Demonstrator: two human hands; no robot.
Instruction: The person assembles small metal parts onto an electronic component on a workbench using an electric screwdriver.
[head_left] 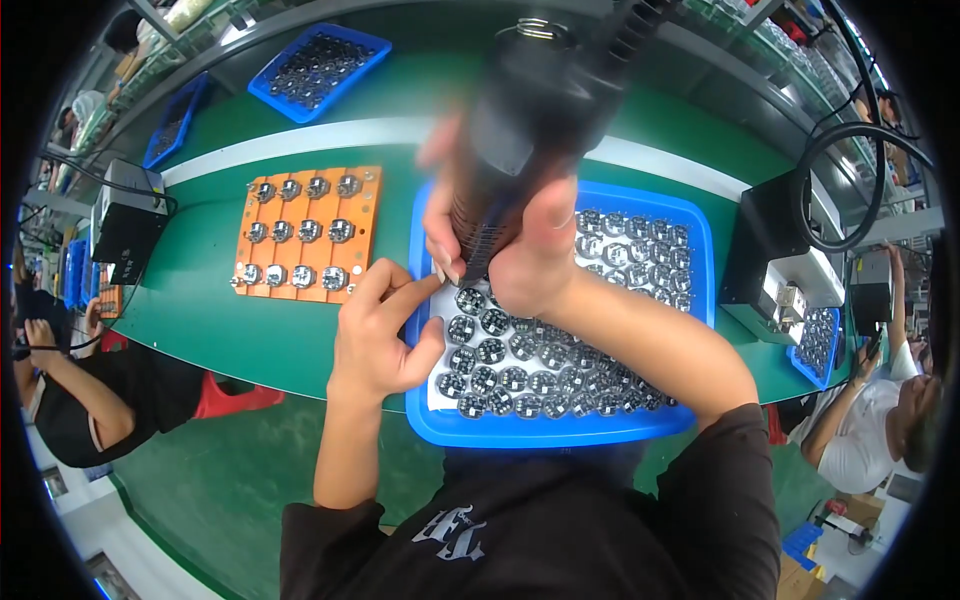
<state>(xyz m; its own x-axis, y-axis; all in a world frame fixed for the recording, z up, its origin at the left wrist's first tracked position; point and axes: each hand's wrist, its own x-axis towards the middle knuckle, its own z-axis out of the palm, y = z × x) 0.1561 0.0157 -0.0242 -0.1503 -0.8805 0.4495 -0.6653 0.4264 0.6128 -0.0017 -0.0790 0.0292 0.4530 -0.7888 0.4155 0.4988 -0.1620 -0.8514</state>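
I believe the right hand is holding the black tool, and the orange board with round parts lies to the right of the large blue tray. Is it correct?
Not quite: the head view shows the orange board left of the large blue tray. The right hand does hold the black tool.

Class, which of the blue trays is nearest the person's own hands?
The white-lined blue tray directly before the person's dark shirt: the right hand is above it, while the other blue trays lie well away.
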